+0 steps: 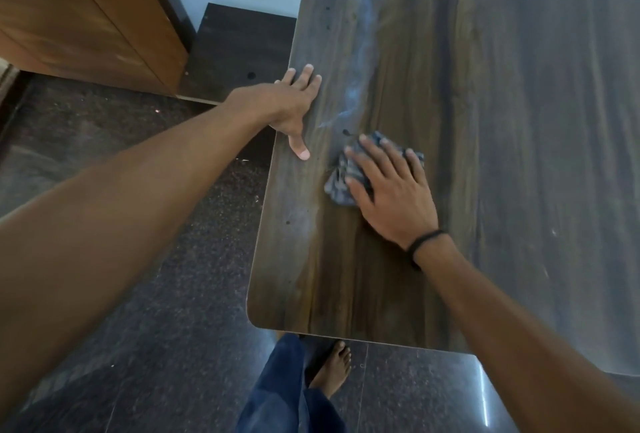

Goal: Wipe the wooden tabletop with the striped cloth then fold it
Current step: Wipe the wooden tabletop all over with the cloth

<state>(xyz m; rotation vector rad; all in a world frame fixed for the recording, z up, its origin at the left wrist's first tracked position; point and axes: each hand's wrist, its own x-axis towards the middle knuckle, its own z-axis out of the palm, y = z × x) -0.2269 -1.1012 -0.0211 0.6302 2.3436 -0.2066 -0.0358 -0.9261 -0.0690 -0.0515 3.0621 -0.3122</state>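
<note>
The dark wooden tabletop (485, 121) fills the right of the view. A bunched grey-blue striped cloth (341, 178) lies near the table's left edge. My right hand (391, 190) presses flat on top of it, fingers spread, covering most of the cloth. My left hand (294, 103) rests flat on the table's left edge, empty, with the thumb pointing toward me. A pale whitish smear (363, 51) runs along the wood beyond the cloth, and a small dark spot (345, 132) sits just past my right fingertips.
A dark speckled stone floor (156, 259) lies left of and below the table. A brown wooden cabinet (86, 17) stands at the upper left, with a low dark board (239, 51) beside it. My leg in blue trousers and a bare foot (332, 367) are under the near edge.
</note>
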